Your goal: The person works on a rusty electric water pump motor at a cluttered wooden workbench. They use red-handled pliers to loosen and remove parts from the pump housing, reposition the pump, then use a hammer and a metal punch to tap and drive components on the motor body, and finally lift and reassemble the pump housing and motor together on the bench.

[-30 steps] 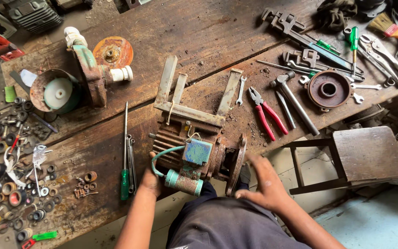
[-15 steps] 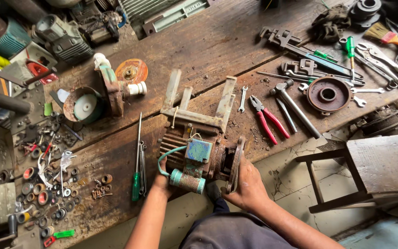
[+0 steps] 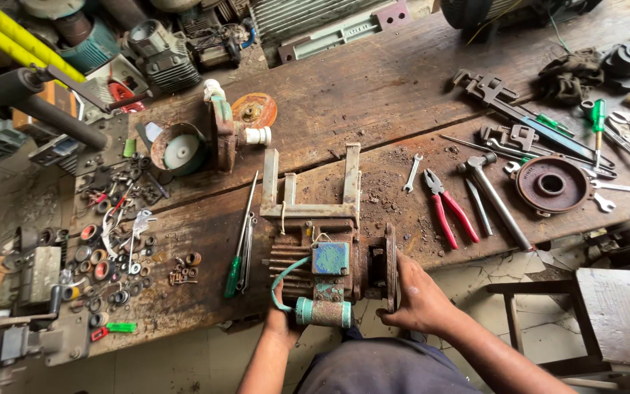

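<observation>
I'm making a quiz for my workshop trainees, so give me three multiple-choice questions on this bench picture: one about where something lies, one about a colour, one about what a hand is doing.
1. Where do the red-handled pliers lie?
A. Left of the green-handled screwdriver
B. Right of the rusty finned electric motor
C. On the wooden stool

2. What colour is the small square box on top of the rusty finned electric motor?
A. Blue
B. Yellow
C. White

3. What is the right hand doing?
A. Lifting the hammer
B. Hanging free
C. Gripping the motor's round end flange

Answers: 1 B, the pliers lie on the wooden bench to the motor's right. 2 A, its top face is worn blue. 3 C, the fingers wrap the round end flange, while the left hand holds the motor's other side.
</observation>
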A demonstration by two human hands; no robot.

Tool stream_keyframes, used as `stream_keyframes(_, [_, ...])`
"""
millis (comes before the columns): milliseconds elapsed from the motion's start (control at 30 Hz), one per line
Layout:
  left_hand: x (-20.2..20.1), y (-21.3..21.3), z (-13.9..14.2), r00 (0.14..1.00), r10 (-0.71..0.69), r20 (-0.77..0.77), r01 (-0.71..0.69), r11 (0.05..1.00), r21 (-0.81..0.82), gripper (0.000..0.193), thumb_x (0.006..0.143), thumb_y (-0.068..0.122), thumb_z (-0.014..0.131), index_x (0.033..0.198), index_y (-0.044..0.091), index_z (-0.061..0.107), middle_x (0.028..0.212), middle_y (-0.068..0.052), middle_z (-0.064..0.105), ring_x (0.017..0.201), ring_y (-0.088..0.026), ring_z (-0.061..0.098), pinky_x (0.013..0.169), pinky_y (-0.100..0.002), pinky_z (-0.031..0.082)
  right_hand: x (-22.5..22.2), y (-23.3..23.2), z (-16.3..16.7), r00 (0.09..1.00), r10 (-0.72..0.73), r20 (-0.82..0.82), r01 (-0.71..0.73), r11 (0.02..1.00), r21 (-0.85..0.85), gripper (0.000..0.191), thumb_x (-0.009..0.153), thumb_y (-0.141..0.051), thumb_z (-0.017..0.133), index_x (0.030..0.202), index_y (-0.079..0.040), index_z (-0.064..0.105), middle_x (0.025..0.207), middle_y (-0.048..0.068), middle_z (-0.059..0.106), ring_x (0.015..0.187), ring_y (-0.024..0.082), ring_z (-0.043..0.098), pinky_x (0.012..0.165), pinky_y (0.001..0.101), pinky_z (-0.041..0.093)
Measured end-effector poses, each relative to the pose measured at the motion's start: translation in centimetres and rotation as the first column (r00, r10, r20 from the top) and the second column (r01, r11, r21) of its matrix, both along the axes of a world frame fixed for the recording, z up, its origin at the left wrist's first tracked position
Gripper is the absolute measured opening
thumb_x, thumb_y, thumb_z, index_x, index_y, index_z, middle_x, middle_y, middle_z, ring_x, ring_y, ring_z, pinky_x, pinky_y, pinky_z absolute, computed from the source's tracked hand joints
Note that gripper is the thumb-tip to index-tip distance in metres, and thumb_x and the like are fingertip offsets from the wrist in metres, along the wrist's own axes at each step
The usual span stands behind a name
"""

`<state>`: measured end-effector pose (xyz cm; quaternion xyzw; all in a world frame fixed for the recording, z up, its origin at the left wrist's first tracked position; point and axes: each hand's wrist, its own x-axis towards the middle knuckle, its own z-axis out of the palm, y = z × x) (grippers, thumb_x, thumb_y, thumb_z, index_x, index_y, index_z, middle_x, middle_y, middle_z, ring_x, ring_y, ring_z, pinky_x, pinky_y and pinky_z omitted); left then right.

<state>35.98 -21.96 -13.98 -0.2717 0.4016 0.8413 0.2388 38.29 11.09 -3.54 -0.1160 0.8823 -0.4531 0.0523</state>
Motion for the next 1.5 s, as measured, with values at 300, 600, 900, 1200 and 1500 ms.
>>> stream_keyframes(300, [-0.2, 0.8, 2.6, 0.999, 0.029, 0.016, -0.029, 0.999, 0.02, 0.077, 0.086, 0.068, 0.056, 0.139, 0.012, 0.059, 0.132, -0.01, 0.067, 0.119, -0.03, 0.065, 0.1, -0.049, 0.052, -0.5, 0.3, 0.8, 1.0, 0.017, 0.0, -0.017, 1.0, -0.012, 0.126, 0.055, -0.027, 0.09, 0.152, 0.005, 0.016, 0.142, 0.032, 0.043, 0.138, 0.044, 0.04, 0.115, 0.0456, 0.034])
stream_keyframes(600, [-3.5, -1.5, 10.1, 0.988, -0.008, 0.153, 0.021, 0.996, -0.085, 0.086, 0.083, 0.075, 0.054, 0.138, 0.01, 0.06, 0.128, -0.014, 0.07, 0.114, -0.033, 0.067, 0.1, -0.048, 0.052, -1.7, -2.9, 6.5, 0.987, -0.114, 0.109, 0.129, 0.982, -0.138, 0.11, 0.054, -0.029, 0.089, 0.144, 0.001, 0.034, 0.131, 0.024, 0.055, 0.127, 0.039, 0.054, 0.108, 0.0429, 0.044])
stream_keyframes(900, [-6.3, -3.8, 16.4, 0.987, -0.121, -0.107, 0.11, 0.989, -0.102, 0.066, 0.089, 0.062, 0.06, 0.133, 0.014, 0.061, 0.111, -0.005, 0.07, 0.094, -0.023, 0.068, 0.069, -0.037, 0.051, -5.5, -5.4, 9.6, 0.863, -0.241, 0.445, 0.309, 0.947, -0.087, 0.11, 0.057, -0.032, 0.089, 0.148, -0.007, 0.032, 0.125, 0.018, 0.067, 0.118, 0.027, 0.067, 0.104, 0.0371, 0.052])
stream_keyframes(1200, [-9.7, -2.9, 24.1, 0.979, -0.174, -0.108, 0.167, 0.983, -0.074, 0.085, 0.082, 0.072, 0.053, 0.142, 0.013, 0.051, 0.125, -0.011, 0.064, 0.103, -0.025, 0.066, 0.08, -0.041, 0.056, -11.0, -2.7, 11.8, 0.816, -0.349, 0.46, 0.414, 0.909, -0.045, 0.089, 0.063, -0.037, 0.082, 0.141, -0.007, 0.05, 0.117, 0.016, 0.075, 0.111, 0.026, 0.07, 0.097, 0.0389, 0.053])
stream_keyframes(1500, [-15.6, -2.7, 25.8, 0.921, -0.262, -0.288, 0.295, 0.952, 0.08, 0.1, 0.084, 0.077, 0.052, 0.138, -0.007, 0.051, 0.131, -0.017, 0.063, 0.117, -0.028, 0.065, 0.093, -0.044, 0.056, -19.8, 1.7, 13.9, 0.748, -0.397, 0.532, 0.437, 0.898, 0.056, 0.07, 0.085, -0.053, 0.07, 0.129, 0.001, 0.064, 0.11, 0.019, 0.076, 0.098, 0.026, 0.072, 0.087, 0.04, 0.056])
